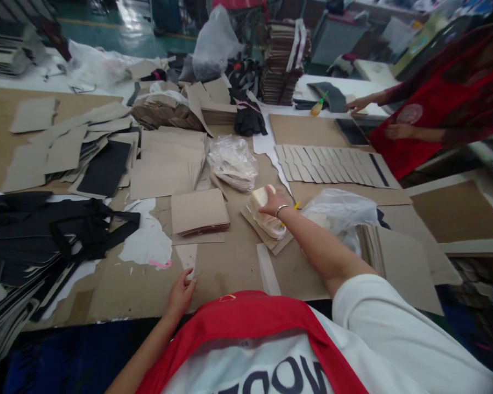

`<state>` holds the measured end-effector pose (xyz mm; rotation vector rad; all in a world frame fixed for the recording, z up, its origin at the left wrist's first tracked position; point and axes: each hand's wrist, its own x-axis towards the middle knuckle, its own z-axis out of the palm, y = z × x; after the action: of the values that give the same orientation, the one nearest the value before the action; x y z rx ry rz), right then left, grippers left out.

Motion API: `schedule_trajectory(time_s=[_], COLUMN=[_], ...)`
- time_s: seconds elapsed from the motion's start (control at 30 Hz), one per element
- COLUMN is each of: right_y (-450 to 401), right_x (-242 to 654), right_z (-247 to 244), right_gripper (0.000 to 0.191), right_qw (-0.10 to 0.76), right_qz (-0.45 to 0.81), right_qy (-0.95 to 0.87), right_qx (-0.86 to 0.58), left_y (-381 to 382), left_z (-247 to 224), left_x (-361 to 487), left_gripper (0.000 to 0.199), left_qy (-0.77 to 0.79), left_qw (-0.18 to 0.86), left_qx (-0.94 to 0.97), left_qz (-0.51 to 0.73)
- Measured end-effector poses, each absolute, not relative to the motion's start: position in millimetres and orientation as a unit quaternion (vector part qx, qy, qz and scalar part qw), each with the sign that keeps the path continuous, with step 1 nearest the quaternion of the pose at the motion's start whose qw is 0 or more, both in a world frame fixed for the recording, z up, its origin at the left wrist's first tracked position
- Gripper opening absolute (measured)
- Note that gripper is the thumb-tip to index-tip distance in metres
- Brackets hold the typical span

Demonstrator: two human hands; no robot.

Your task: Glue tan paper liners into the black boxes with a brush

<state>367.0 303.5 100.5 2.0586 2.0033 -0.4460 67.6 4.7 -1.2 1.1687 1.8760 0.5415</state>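
My right hand (272, 201) is closed over a pale cream, sponge-like block (259, 196) at the far end of a shallow plastic tub (276, 229). The tub sits on pieces of grey-brown board (248, 220), and something yellow shows beside my wrist. My left hand (182, 293) is near the table's front edge, its fingers slightly bent and apart, with nothing in it. Beyond that hand lies a neat stack of grey-brown board sheets (199, 210).
Black strips (53, 224) and more board pieces (57, 139) cover the left side. A clear plastic bag (233, 161) lies beyond the tub. Overlapping board strips (332, 166) lie at right, near a co-worker in a red apron (427, 120). A tall bundled stack (281, 65) stands behind.
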Motion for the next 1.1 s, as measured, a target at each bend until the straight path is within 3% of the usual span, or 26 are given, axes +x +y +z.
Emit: schedule_trajectory(time_s=[0.13,0.47,0.87,1.1], right_y=[286,248,175,134], right_x=[361,356,327,289], right_z=[106,114,115,101], right_gripper=[0.105,0.099,0.100,0.102], right_qw=[0.102,0.117,0.133,0.127], right_qz=[-0.155,-0.141,-0.168,-0.188], right_qy=[0.711,0.740,0.815,0.860], right_qx=[0.678,0.648,0.538,0.457], left_y=[22,95,125,118], left_z=[0,9,15,49], left_x=[70,15,35,54], left_gripper=[0.046,0.037,0.046,0.055], left_qy=[0.738,0.774,0.706,0.655], left_qw=[0.412,0.282,0.375,0.418], left_qx=[0.463,0.434,0.468,0.531], left_qz=[0.268,0.365,0.377,0.337])
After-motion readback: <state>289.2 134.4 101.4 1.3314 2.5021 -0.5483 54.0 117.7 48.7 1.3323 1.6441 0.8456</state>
